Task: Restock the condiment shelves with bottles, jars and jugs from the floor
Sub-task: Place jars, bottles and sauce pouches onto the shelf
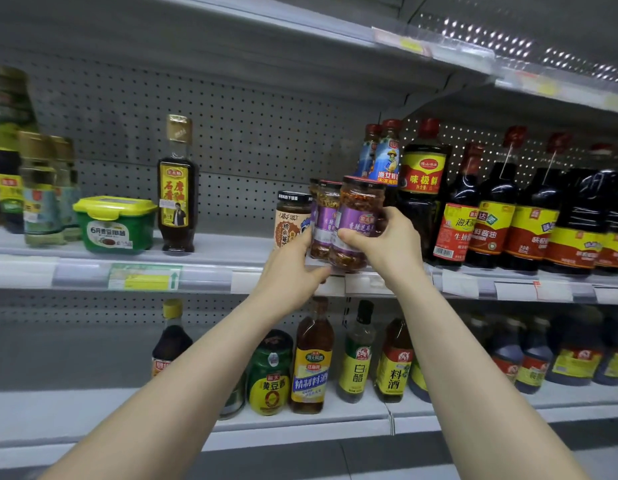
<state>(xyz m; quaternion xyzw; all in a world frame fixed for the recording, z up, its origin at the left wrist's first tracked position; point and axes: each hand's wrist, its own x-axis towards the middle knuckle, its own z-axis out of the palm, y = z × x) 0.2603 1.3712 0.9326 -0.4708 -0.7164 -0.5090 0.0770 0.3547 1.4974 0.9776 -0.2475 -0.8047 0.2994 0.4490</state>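
Purple-labelled chilli jar held at middle shelf
The right hand grips the jar at the shelf's front edge, just beside a matching jar, while the left hand curls its fingers under its base

Left hand, right hand, both curled.

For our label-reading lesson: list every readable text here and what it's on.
"6月香豆瓣酱": green tub
"味极鲜": big dark bottle
"白醋": clear bottle
"料酒": yellow-label bottle
"黄豆酱": green jar
"精制料酒": amber bottle
Purple-label jars, price tags: too blurred.
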